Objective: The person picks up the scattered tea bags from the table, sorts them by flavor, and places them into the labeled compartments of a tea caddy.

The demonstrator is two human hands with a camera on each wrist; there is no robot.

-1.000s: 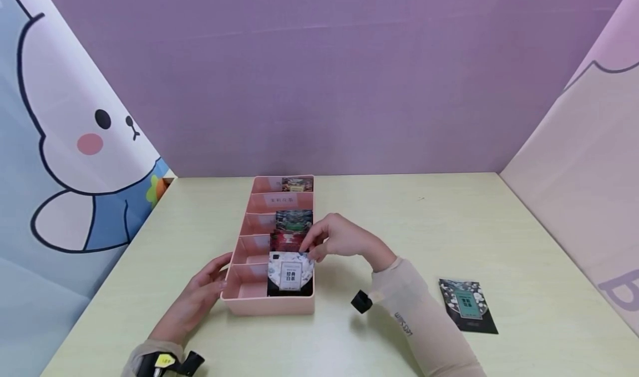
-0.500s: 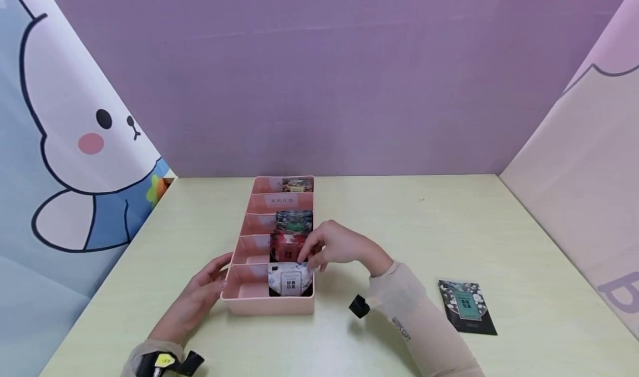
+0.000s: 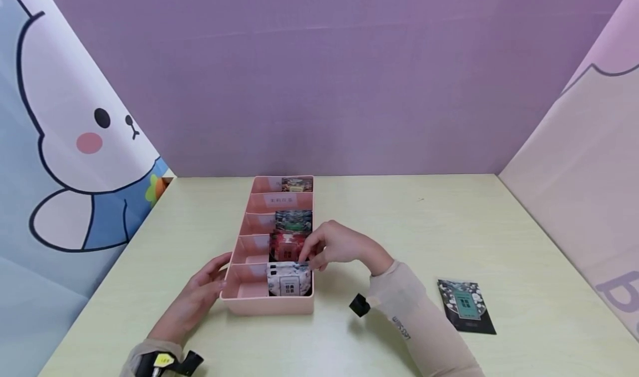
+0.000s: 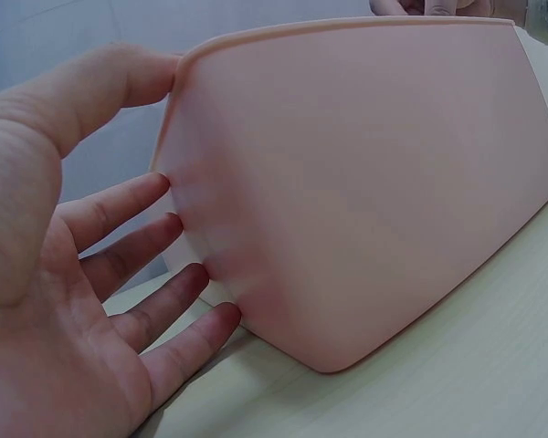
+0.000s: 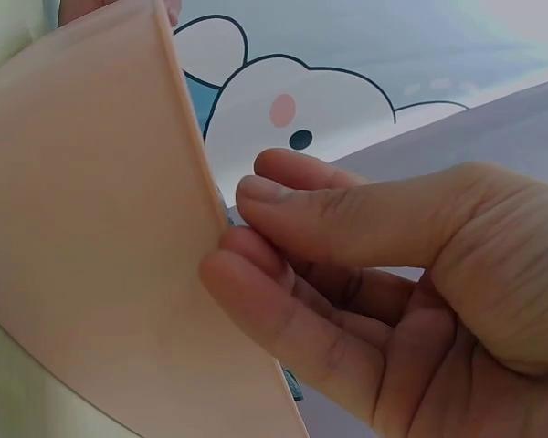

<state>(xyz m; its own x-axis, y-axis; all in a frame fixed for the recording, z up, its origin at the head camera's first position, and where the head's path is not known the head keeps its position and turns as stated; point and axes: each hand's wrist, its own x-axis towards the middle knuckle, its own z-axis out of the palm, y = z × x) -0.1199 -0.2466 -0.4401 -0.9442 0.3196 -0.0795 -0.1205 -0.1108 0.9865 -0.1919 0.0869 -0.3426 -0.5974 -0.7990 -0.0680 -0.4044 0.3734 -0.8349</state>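
Observation:
A long pink divided box (image 3: pixel 269 306) stands on the table, with tea sachets in most of its compartments. My right hand (image 3: pixel 336 249) reaches over its right wall, and thumb and forefinger pinch the upper right corner of a white floral tea sachet (image 3: pixel 289 281) in the nearest compartment. In the right wrist view the box wall hides most of that sachet. My left hand (image 3: pixel 199 296) rests at the box's near left corner. Its straight fingers (image 4: pixel 132 260) touch the outer wall, and the thumb lies at the rim.
A red sachet (image 3: pixel 288 248) and a green one (image 3: pixel 293 220) fill the following compartments, with another sachet (image 3: pixel 297 184) at the far end. One black sachet with a green label (image 3: pixel 466 306) lies flat on the table at the right. A purple backdrop (image 3: pixel 349 88) rises behind.
My right hand has moved down and nearer, lowering the white sachet into the front compartment. More of the red sachet shows now. My left hand has kept its place.

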